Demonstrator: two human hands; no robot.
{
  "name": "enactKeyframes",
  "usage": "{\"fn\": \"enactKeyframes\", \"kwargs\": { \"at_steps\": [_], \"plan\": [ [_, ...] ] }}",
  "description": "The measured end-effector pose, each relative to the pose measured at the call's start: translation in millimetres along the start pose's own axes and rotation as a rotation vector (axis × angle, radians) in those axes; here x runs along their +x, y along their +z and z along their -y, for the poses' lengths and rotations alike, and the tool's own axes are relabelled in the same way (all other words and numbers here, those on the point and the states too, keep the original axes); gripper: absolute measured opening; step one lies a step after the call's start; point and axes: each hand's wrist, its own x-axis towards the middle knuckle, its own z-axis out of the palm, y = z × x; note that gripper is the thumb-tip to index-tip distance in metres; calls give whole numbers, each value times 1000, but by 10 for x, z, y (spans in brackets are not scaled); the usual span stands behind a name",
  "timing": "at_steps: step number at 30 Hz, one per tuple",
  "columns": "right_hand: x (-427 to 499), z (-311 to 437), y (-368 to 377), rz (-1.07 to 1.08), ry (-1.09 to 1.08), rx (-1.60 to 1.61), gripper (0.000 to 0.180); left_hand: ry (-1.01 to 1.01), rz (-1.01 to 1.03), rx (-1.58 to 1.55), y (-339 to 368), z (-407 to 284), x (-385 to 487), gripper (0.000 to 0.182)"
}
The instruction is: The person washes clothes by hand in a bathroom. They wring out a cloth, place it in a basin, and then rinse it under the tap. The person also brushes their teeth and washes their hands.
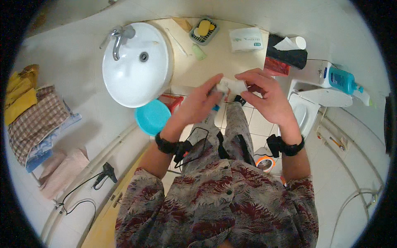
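Note:
A small white object [234, 86] is held between both hands in front of the counter. It could be folded tissue or a small container; I cannot tell which. My left hand [201, 100] grips its left end with the thumb and fingers. A blue-tipped thing [216, 108] shows below that thumb, mostly hidden by the hand. My right hand [266, 94] pinches the object's right end, fingers above and thumb below. Black straps circle both wrists. Just beyond the hands lies the cream counter [214, 66].
The counter bears a white washbasin [130, 77], a soap dish [204, 31], a green tube [198, 51] and a tissue pack [246, 39]. On the right are a toilet [304, 108] and a teal pump bottle [341, 80]. Below the basin is a turquoise tub [152, 117].

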Motion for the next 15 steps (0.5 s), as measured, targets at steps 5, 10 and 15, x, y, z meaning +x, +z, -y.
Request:
{"fn": "enactKeyframes", "kwargs": {
  "at_steps": [5, 10, 15],
  "plan": [
    [-240, 492, -182, 144, -98, -261, 43, 117, 166, 125, 30, -701, -222, 85],
    [-477, 836, -365, 106, -165, -226, 42, 239, 170, 232, 36, -1167, -234, 82],
    [-703, 1079, -478, 18, -219, -361, 35, 264, 193, 290, 117, -1539, -281, 86]
  ]
}}
